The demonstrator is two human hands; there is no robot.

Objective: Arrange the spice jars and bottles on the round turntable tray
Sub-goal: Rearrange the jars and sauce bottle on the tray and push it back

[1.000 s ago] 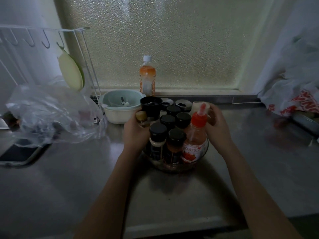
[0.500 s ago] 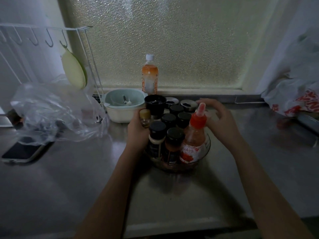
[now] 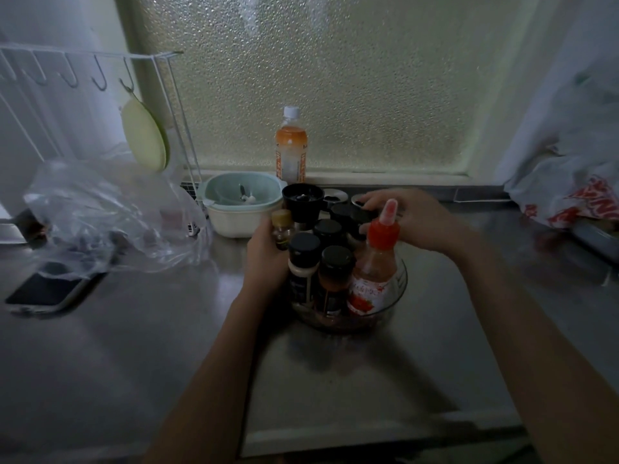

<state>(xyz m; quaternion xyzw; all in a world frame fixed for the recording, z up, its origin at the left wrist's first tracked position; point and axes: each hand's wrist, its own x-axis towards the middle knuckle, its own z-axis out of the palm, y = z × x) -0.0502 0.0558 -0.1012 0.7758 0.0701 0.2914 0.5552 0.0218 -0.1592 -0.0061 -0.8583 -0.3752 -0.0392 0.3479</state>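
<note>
A round clear turntable tray (image 3: 395, 296) stands on the steel counter, packed with several black-capped spice jars (image 3: 336, 262). A red-capped sauce bottle (image 3: 378, 262) stands at its front right. A tall black grinder (image 3: 302, 204) rises at the back. My left hand (image 3: 266, 252) wraps a small gold-capped jar (image 3: 282, 227) at the tray's left side. My right hand (image 3: 412, 219) reaches over the back right jars, fingertips resting on a black lid (image 3: 360, 214); whether it grips that lid is unclear.
A pale bowl (image 3: 241, 209) and an orange drink bottle (image 3: 290, 145) stand behind the tray by the frosted window. A clear plastic bag (image 3: 110, 216) and a phone (image 3: 50, 289) lie at left under a wire rack (image 3: 100, 61). A white shopping bag (image 3: 576, 195) sits at right.
My right hand has moved leftward from the tray's right rim and now reaches over the back jars. My left hand stays on the small gold-capped jar.
</note>
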